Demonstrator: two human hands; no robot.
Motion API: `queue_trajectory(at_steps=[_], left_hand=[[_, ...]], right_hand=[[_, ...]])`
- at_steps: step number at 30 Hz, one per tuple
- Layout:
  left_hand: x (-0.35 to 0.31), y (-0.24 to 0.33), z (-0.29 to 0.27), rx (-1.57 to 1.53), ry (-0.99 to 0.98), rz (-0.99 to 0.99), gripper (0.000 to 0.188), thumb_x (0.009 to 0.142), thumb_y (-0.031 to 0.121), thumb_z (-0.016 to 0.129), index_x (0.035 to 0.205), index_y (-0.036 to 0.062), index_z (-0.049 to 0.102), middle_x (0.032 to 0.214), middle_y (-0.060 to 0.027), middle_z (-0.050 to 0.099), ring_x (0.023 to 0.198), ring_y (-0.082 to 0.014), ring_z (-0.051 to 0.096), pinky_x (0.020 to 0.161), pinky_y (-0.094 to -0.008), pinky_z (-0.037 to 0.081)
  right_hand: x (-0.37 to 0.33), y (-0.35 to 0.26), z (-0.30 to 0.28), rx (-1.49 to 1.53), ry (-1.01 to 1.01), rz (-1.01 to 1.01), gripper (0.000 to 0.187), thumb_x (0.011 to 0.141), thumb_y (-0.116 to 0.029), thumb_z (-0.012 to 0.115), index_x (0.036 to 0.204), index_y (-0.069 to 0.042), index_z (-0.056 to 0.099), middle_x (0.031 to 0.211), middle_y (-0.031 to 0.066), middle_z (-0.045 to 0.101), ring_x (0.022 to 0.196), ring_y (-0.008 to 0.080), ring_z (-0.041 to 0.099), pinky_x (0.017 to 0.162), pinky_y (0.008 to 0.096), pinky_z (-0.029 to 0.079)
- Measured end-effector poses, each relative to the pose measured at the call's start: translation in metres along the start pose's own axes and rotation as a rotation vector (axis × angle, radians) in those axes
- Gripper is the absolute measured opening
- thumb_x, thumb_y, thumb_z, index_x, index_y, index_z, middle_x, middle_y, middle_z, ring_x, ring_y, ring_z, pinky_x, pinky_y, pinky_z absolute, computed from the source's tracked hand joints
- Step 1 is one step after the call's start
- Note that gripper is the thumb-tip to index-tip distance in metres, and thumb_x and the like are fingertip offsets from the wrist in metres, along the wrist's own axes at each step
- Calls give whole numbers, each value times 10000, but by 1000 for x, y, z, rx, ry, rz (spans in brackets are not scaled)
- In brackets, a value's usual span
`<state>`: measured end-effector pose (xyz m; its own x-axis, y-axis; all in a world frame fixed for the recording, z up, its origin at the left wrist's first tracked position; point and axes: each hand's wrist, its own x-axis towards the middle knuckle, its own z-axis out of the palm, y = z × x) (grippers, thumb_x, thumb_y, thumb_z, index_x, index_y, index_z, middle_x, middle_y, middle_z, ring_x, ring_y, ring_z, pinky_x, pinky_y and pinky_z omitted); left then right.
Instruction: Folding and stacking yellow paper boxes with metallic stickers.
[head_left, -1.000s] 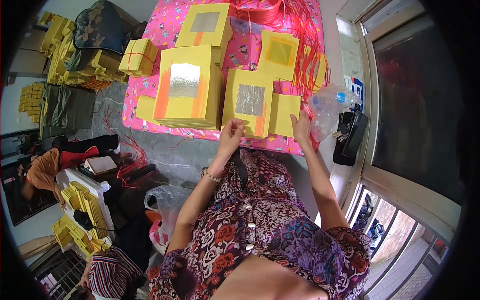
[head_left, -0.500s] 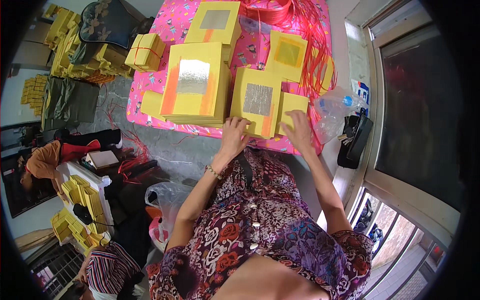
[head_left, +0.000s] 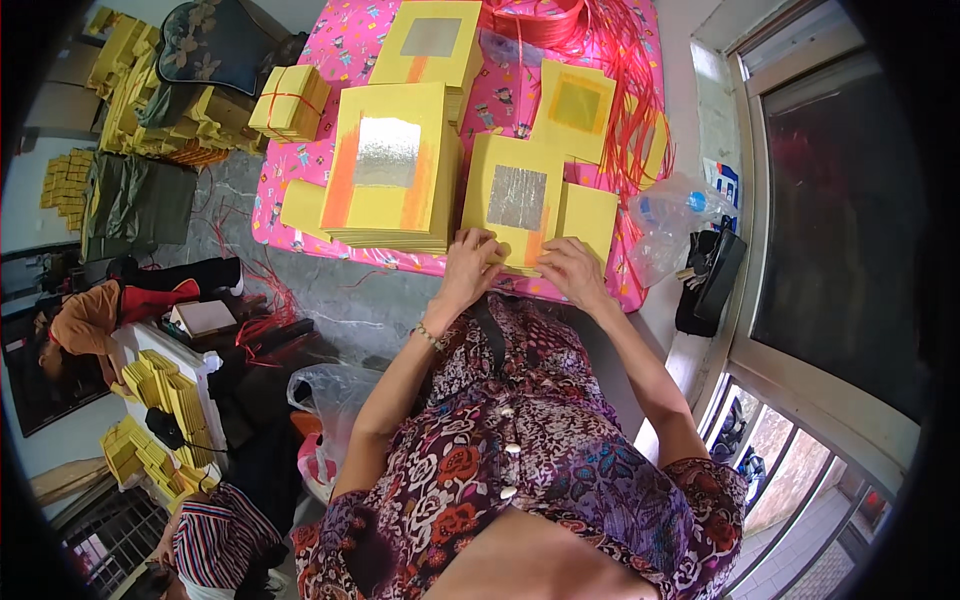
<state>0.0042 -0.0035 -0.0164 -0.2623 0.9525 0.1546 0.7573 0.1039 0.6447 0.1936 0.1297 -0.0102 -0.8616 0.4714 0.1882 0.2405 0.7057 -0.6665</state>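
In front of me a stack of yellow joss paper (head_left: 488, 177) lies by the table's near edge, its top sheet bearing a silver foil square and an orange smear. My left hand (head_left: 472, 265) has its fingers curled onto the near left corner of this stack. At the near right corner my right hand (head_left: 573, 270) pinches the paper's edge, thumb and fingers close together. How many sheets the fingers hold cannot be made out. A plain yellow stack (head_left: 590, 215) lies to the right, partly behind my right hand. Left of my left hand stands a taller foil-topped stack (head_left: 388, 205).
Farther back on the pink tablecloth (head_left: 500, 103) are another foil-topped stack (head_left: 425, 65), a tied bundle (head_left: 288, 110) and red plastic strips (head_left: 630, 90). A clear plastic bag (head_left: 660, 225) hangs at the right edge. Two people work at the left, one in a striped top (head_left: 222, 535).
My right hand has moved left, from the plain yellow stack to the near right corner of the foil-topped joss paper. The left hand stays at the left corner, fingers slightly shifted.
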Motion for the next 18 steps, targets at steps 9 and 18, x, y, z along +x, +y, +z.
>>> queue_trajectory(at_steps=[9, 18], left_hand=[[5, 0, -4, -63, -27, -49, 222, 683, 135, 756, 848, 63, 626, 1000, -104, 549, 965, -329, 500, 805, -420, 430], [5, -1, -5, -75, -21, -34, 230, 687, 150, 757, 853, 62, 624, 981, -99, 546, 947, -329, 507, 794, -417, 427]], right_hand=[[5, 5, 2, 17, 3, 75, 180, 784, -179, 687, 832, -6, 669, 937, 77, 624, 896, 259, 574, 767, 360, 469], [6, 5, 3, 14, -25, 114, 173, 796, -191, 669, 817, -19, 677, 936, 78, 630, 895, 262, 575, 773, 365, 464]])
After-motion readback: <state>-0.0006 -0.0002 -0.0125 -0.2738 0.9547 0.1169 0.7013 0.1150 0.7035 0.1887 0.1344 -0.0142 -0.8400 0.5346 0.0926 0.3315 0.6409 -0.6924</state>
